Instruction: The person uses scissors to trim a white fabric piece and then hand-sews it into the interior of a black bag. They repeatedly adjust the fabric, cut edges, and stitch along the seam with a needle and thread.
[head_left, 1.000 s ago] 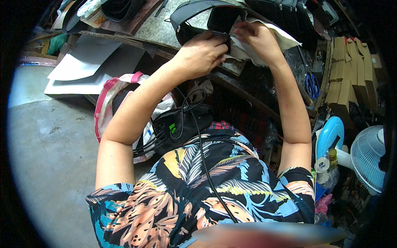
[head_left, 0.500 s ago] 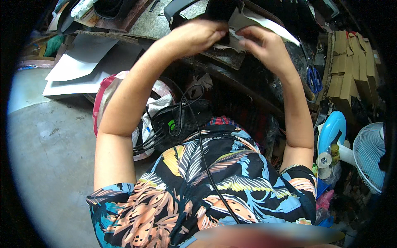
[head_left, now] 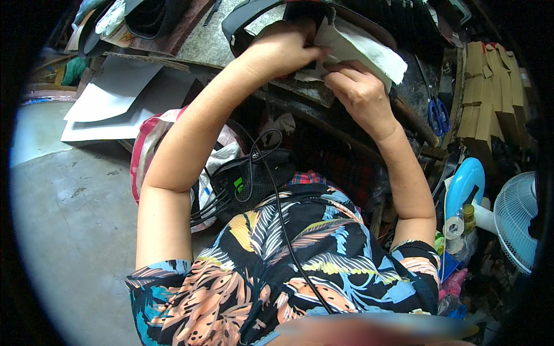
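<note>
At the top of the view, both my hands work at a black curved piece (head_left: 236, 26) with a white sheet (head_left: 369, 49) on its inner side, its edges ragged. My left hand (head_left: 285, 49) bends over the inside of the black piece, and one finger points toward the sheet. Most of its fingers sit in shadow, so its hold is partly hidden. To the right, my right hand (head_left: 360, 89) is closed, its curled fingers pinching at the sheet's lower left edge. The pinched spot itself is small and hard to make out.
Blue-handled scissors (head_left: 438, 115) and folded brown cardboard (head_left: 482, 98) are on the right, above a fan (head_left: 516, 222). White sheets (head_left: 115, 95) lie at left, above a pink-edged bag (head_left: 144, 135). A black cable (head_left: 283, 222) runs down my front.
My right hand has come lower and curled its fingers. My left hand has moved slightly right, deeper over the black piece. The white sheet and the black piece have shifted and turned.
</note>
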### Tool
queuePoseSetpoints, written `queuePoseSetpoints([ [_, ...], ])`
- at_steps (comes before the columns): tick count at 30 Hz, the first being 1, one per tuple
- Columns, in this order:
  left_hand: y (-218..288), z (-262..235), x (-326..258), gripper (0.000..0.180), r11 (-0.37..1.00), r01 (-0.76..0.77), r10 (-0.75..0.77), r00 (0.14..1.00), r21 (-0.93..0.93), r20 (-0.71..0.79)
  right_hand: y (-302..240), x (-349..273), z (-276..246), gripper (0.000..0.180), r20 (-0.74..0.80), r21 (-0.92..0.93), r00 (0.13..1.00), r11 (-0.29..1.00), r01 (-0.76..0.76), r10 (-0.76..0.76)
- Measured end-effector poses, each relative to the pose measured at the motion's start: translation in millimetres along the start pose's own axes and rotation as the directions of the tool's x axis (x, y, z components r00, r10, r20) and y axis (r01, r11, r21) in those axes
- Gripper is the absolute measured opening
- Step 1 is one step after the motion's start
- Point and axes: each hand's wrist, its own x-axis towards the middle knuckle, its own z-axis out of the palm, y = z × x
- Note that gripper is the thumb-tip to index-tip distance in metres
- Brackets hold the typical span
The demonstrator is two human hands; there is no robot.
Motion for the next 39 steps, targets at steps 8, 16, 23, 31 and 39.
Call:
queuePoseSetpoints([
  [8, -7, -10, 2, 0.026, 0.999, 0.04, -0.036, 0.993, -0.032, 0.115, 0, 1, 4, 0.009, -0.064, -0.022, 0.998, 0.999, 0.025, -0.026],
  [16, -35, 5, -1, 0.017, 0.982, -0.118, 0.115, 0.993, -0.148, -0.026, 12, -8, 6, 0.023, 0.061, 0.465, 0.806, 0.698, -0.544, 0.588],
  [23, -26, 7, -6, 0.012, 0.991, -0.133, 0.133, 0.99, 0.004, -0.041, 8, 2, -3, 0.027, 0.126, 0.484, 0.779, 0.647, -0.589, 0.615],
  [31, -29, -2, -17, 0.024, 0.785, -0.475, 0.541, 0.838, 0.398, -0.067, 46, -52, -106, 0.02, 0.204, 0.264, 0.777, 0.731, -0.629, 0.595],
  [39, -3, 2, -38, 0.024, 0.978, -0.026, 0.041, 0.997, 0.206, -0.071, 120, -140, -127, 0.044, 0.158, -0.54, 0.383, 0.404, -0.738, 0.91],
])
